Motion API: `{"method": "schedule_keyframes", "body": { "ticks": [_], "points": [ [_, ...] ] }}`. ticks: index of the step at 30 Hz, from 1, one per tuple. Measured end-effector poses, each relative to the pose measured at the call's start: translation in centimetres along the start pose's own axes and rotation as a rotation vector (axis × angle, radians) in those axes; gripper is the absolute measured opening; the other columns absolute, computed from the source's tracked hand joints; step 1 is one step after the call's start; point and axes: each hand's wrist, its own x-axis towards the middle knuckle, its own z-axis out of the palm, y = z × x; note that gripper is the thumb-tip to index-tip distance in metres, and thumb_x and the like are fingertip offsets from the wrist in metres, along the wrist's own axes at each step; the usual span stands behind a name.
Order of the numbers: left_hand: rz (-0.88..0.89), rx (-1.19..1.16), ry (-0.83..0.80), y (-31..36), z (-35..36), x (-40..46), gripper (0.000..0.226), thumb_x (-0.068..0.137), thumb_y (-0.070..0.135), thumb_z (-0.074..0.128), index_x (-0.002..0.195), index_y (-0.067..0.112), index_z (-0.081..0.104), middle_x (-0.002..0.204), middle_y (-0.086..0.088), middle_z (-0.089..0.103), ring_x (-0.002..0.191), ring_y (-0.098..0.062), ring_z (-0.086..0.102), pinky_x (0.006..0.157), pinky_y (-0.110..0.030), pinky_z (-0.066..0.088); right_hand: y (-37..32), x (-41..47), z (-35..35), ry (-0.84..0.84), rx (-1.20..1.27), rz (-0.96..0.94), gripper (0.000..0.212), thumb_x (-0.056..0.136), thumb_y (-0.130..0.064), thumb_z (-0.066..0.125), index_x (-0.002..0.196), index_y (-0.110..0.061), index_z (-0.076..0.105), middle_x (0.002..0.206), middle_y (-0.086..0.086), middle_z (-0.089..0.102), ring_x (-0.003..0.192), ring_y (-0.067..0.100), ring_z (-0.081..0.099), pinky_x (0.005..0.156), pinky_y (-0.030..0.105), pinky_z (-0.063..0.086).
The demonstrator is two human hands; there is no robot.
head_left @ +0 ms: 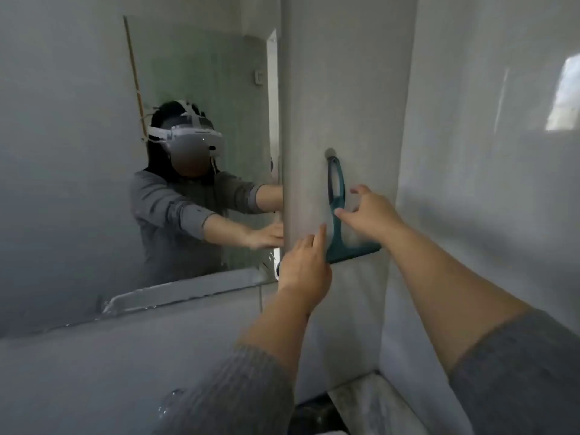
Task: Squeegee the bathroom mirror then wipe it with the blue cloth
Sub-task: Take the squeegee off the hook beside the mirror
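A teal squeegee (pixel 336 211) hangs by its looped handle from a small wall hook (pixel 329 153) on the grey wall to the right of the mirror (pixel 94 152). Its blade end points down and right. My right hand (pixel 372 211) is open, fingers spread, with the fingertips touching the squeegee's neck. My left hand (pixel 306 265) is open too, flat by the blade's left end and the mirror's right edge. The mirror fills the left of the view and reflects a person in a grey top with both arms stretched out. No blue cloth is in view.
A white ledge (pixel 188 293) runs below the mirror, with water drops on it. A glossy white wall (pixel 486 183) stands at the right, meeting a marble surface (pixel 370 403) at the bottom.
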Motion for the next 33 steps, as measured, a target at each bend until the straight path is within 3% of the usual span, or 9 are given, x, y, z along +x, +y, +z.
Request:
{"method": "schedule_keyframes", "body": {
  "ticks": [4,10,13,16,19,22,26,30,33],
  "points": [
    [0.002,0.094,0.056,0.1,3.4,0.1,0.072,0.094,0.021,0.049,0.152,0.018,0.007,0.131,-0.007,0.052,0.116,-0.026,0.050,0.093,-0.038,0.042,-0.3,1.0,1.3,0.105,0.209,-0.137,0.079,0.086,-0.031,0.070,0.148,-0.033,0.022,0.122,0.013,0.060,0.107,0.031,0.060,0.083,0.028,0.044],
    [0.033,0.170,0.191,0.1,5.8,0.3,0.071,0.082,0.010,0.060,0.147,0.015,0.032,0.116,-0.008,0.063,0.102,-0.029,0.058,0.083,-0.040,0.047,0.1,1.6,2.9,0.204,0.268,-0.189,0.084,0.085,-0.012,0.069,0.149,-0.039,0.022,0.131,0.010,0.058,0.108,0.028,0.061,0.086,0.028,0.049],
    [0.060,0.198,0.279,0.7,5.2,0.5,0.069,0.076,0.019,0.071,0.140,0.017,0.045,0.103,-0.003,0.067,0.091,-0.024,0.063,0.076,-0.035,0.050,-0.5,1.4,1.7,0.227,0.270,-0.190,0.081,0.085,-0.009,0.068,0.148,-0.036,0.026,0.113,0.008,0.063,0.097,0.025,0.063,0.078,0.023,0.045],
    [0.104,0.188,0.436,1.7,4.5,0.4,0.065,0.075,0.032,0.074,0.134,0.018,0.053,0.096,0.001,0.067,0.086,-0.021,0.063,0.077,-0.034,0.050,-1.5,1.1,-0.6,0.260,0.301,-0.182,0.079,0.083,-0.008,0.069,0.146,-0.035,0.030,0.093,0.002,0.059,0.079,0.019,0.062,0.070,0.028,0.051],
    [0.131,0.144,0.549,2.3,2.2,0.0,0.055,0.082,0.041,0.063,0.133,0.021,0.054,0.098,0.002,0.067,0.088,-0.021,0.060,0.087,-0.037,0.045,-3.1,0.1,-3.2,0.232,0.359,-0.136,0.078,0.083,-0.009,0.069,0.143,-0.040,0.030,0.096,0.005,0.058,0.081,0.021,0.064,0.064,0.039,0.061],
    [0.098,0.117,0.659,2.1,-1.1,-0.6,0.047,0.085,0.048,0.057,0.125,0.024,0.060,0.096,0.004,0.067,0.090,-0.020,0.059,0.097,-0.038,0.040,-6.0,-1.5,-4.9,0.186,0.449,-0.082,0.077,0.084,-0.011,0.069,0.142,-0.043,0.028,0.108,0.002,0.054,0.089,0.024,0.063,0.051,0.038,0.061],
    [0.023,0.151,0.770,0.5,-6.5,-1.9,0.039,0.081,0.054,0.059,0.107,0.025,0.064,0.094,0.005,0.067,0.092,-0.021,0.059,0.104,-0.042,0.033,-11.1,-3.8,-5.1,0.166,0.596,-0.105,0.077,0.084,-0.007,0.069,0.141,-0.039,0.027,0.112,0.000,0.049,0.086,0.023,0.060,0.051,0.040,0.061],
    [0.008,0.249,0.792,-2.4,-12.3,-4.1,0.029,0.078,0.045,0.064,0.099,0.024,0.064,0.091,0.005,0.067,0.090,-0.021,0.060,0.107,-0.044,0.025,-16.1,-6.1,-4.0,0.114,0.777,-0.099,0.074,0.087,-0.006,0.065,0.140,-0.038,0.025,0.098,-0.004,0.052,0.053,0.006,0.059,0.048,0.034,0.059],
    [0.021,0.315,0.786,-5.0,-16.7,-5.9,0.022,0.077,0.035,0.064,0.095,0.023,0.063,0.090,0.006,0.067,0.087,-0.019,0.064,0.113,-0.045,0.020,-19.7,-7.4,-2.7,0.058,0.886,-0.102,0.075,0.087,-0.008,0.067,0.141,-0.035,0.022,0.116,0.004,0.055,0.068,0.013,0.066,0.052,0.036,0.060]
  ]
}}
